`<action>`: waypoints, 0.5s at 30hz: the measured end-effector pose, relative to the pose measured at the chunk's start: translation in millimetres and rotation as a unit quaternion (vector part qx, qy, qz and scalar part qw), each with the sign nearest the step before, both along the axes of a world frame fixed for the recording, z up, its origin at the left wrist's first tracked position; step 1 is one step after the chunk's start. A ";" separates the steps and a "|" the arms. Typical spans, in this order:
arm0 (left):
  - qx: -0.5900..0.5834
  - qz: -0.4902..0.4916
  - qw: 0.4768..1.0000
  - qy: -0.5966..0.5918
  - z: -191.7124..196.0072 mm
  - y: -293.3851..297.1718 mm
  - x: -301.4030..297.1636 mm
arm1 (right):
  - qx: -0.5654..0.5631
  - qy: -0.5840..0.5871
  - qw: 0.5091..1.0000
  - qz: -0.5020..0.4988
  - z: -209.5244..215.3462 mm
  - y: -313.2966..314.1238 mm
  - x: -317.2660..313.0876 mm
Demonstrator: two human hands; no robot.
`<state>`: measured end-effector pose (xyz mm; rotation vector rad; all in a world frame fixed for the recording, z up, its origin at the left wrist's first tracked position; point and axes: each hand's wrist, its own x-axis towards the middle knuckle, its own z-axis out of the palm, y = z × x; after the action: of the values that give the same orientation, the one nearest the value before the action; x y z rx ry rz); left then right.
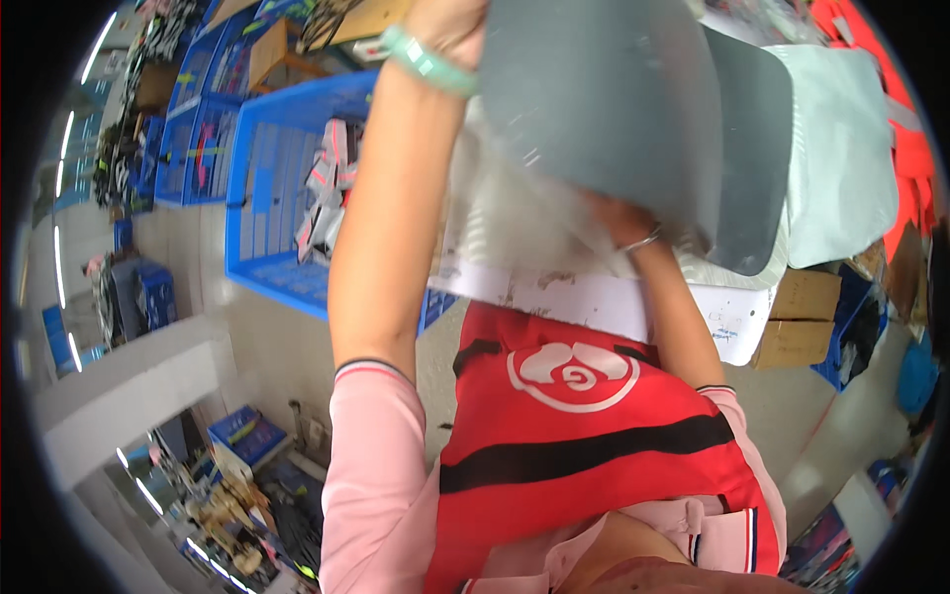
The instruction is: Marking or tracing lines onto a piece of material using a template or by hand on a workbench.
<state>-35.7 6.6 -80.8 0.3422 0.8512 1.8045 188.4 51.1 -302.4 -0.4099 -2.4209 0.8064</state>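
Apparently midway | grey sheet [594, 94] raised over white table [730, 342], not laid down | left hand [453, 28] at its edge, right hand [621, 220] beneath | finger grips hidden or blurred, cannot tell

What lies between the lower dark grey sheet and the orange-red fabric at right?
A pale grey-green, round-cornered sheet lies there, shown in the head view.

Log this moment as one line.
left hand: at edge of grey panel, grip unclear | right hand: partly hidden by panel, blurred | blue crate: left, holding grey-pink pieces
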 end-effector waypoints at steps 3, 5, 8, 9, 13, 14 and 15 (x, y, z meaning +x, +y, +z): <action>0.075 0.102 0.721 0.681 -25.2 -57.2 -76.3 | -0.056 0.098 0.992 -0.054 35.7 22.3 -1.0; -0.013 0.185 0.902 0.389 -41.9 -58.2 -17.7 | -0.085 0.153 0.972 -0.158 48.2 71.5 45.2; 0.079 0.177 0.978 0.076 -36.9 -90.8 4.9 | -0.152 0.283 0.921 -0.219 74.7 93.1 74.0; 0.058 0.188 0.977 0.085 -45.6 -100.1 7.8 | -0.177 0.323 0.902 -0.226 79.3 98.7 79.9; 0.030 0.103 0.991 0.081 -112.1 -148.1 -18.2 | -0.023 0.102 0.924 -0.368 50.5 278.3 137.6; 0.002 0.100 0.992 0.083 -129.2 -162.7 -24.0 | -0.056 0.100 0.908 -0.402 61.0 311.0 148.7; 0.000 0.099 0.991 0.086 -141.1 -172.5 -26.4 | 0.000 0.061 0.909 -0.411 68.7 346.6 165.7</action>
<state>-62.0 -165.9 -221.9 0.4298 1.0358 1.9789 354.1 397.8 -233.6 -1.2258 -1.8466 0.4218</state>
